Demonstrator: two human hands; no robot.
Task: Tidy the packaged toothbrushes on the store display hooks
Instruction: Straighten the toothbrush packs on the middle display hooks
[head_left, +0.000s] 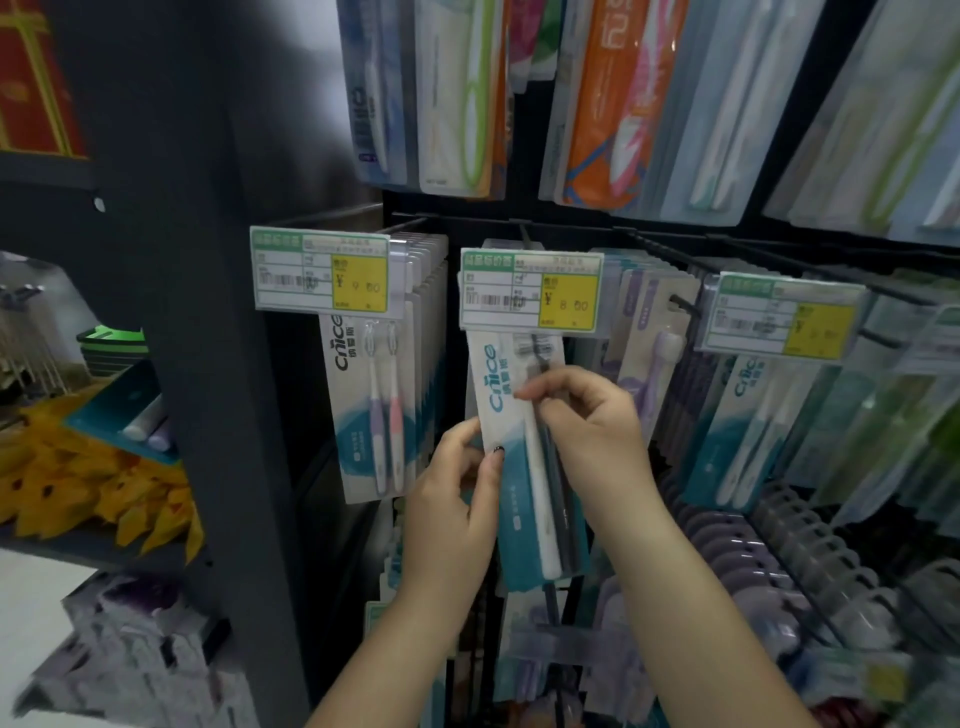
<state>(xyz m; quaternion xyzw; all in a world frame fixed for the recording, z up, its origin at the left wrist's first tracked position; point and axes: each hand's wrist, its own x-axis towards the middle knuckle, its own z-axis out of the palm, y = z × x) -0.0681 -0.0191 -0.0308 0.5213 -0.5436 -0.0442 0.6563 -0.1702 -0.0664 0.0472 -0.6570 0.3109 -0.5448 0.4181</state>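
A white and teal Cnice toothbrush pack (511, 415) hangs from the middle hook under the 8.00 price tag (531, 289). My left hand (457, 499) grips the pack's lower left edge, thumb on the front. My right hand (587, 431) pinches the pack near its middle, fingertips on the front by the brush handles. To the left, a row of packs with pink and purple brushes (384, 405) hangs under the 9.00 tag (321, 270). To the right hangs another Cnice row (753, 431) under a third tag (779, 322).
Larger toothbrush packs (602, 104) fill the upper hooks. Purple brush packs (654, 332) hang behind the middle row. A dark shelf post (208, 312) stands on the left, with yellow goods (93, 478) beyond it. More packs hang on lower hooks (769, 561).
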